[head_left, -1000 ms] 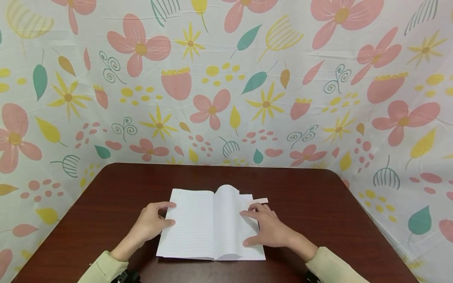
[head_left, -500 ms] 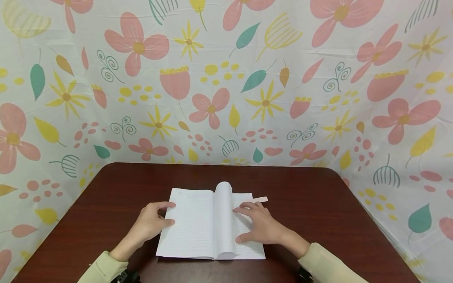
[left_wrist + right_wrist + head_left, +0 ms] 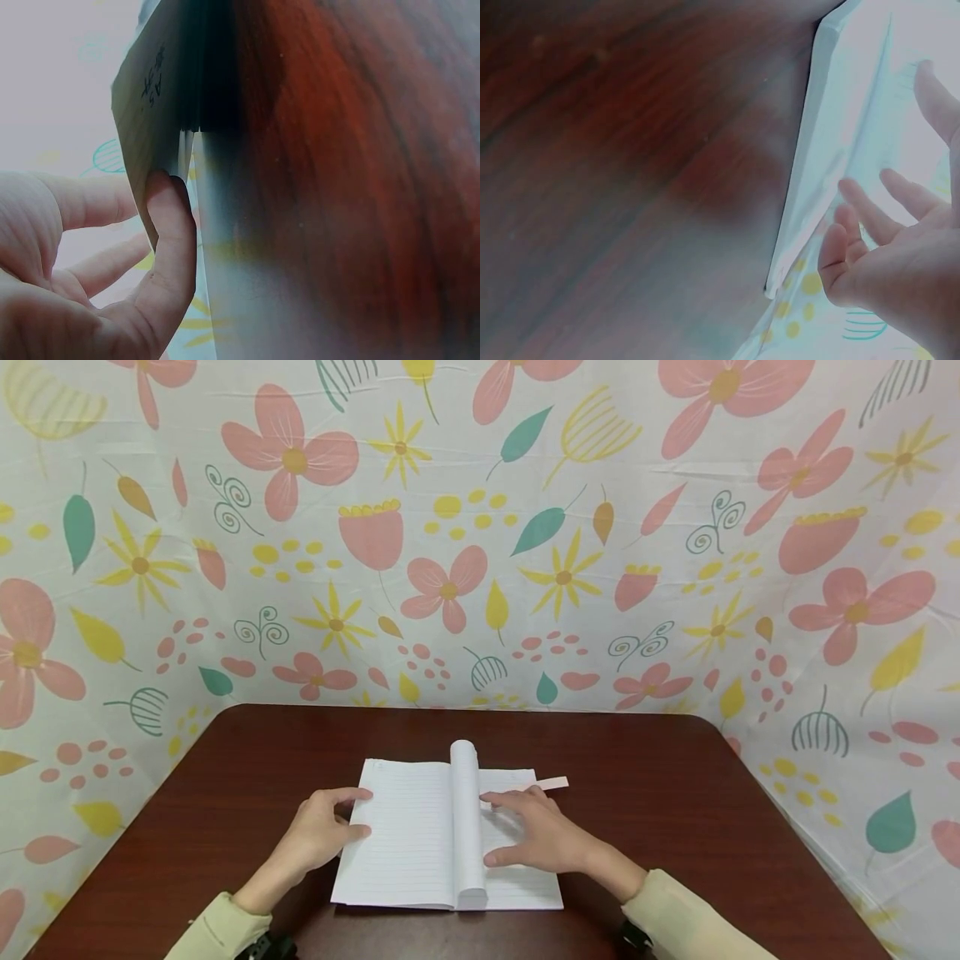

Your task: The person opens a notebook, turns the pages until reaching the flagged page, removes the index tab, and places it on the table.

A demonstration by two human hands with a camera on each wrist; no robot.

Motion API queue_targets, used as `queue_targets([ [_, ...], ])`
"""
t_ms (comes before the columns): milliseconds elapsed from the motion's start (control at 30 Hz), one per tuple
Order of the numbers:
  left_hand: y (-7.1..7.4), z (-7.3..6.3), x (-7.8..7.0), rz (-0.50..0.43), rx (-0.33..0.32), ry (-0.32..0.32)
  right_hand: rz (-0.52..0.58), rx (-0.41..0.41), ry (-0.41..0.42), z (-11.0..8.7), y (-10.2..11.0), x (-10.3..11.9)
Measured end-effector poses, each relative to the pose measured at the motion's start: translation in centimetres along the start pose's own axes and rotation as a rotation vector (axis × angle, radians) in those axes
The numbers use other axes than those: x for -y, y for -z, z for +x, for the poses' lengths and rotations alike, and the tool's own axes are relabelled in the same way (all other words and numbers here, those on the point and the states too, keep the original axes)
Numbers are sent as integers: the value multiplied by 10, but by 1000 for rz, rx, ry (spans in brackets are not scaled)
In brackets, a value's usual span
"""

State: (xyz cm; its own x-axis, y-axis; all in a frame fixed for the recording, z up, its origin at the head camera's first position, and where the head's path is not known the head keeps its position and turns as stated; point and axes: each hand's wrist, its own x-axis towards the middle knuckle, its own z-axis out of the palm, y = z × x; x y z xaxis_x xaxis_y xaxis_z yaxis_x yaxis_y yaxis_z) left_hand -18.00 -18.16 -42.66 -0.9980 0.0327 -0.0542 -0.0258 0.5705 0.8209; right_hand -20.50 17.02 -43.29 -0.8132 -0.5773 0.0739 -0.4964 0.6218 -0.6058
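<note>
An open lined notebook [image 3: 412,835] lies on the table, one page curled up into a tall roll [image 3: 468,827] along its middle. My left hand [image 3: 318,831] pinches the notebook's left edge between thumb and fingers. In the left wrist view, that hand [image 3: 127,277] grips the notebook's outer leaf [image 3: 146,112], which bears dark handwriting. Over the right-hand page, my right hand [image 3: 543,835] has its thumb and forefinger spread, their tips beside the rolled page. The right wrist view shows this hand [image 3: 900,255] with fingers apart, pinching nothing.
A pale paper strip [image 3: 553,783] sticks out past the notebook's upper right edge. The dark brown wooden table [image 3: 675,793] extends around the notebook. Behind it hangs a white cloth [image 3: 465,468] printed with flowers and leaves.
My right hand has moved left over the notebook. The page has rolled tighter toward the spine, uncovering more of the page beneath. My left hand has stayed in place.
</note>
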Motion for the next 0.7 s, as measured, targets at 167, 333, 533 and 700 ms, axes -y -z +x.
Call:
queue_targets([
  [167,0,0,0,0,0,2,40,3,-17,1,0,5],
  [333,0,1,1,0,2,4,66,2,-14,2,-1,7],
  [533,0,2,1,9,12,17,76,-19,24,4,-4,8],
  [700,1,2,1,7,11,16,89,-27,36,6,-5,10],
])
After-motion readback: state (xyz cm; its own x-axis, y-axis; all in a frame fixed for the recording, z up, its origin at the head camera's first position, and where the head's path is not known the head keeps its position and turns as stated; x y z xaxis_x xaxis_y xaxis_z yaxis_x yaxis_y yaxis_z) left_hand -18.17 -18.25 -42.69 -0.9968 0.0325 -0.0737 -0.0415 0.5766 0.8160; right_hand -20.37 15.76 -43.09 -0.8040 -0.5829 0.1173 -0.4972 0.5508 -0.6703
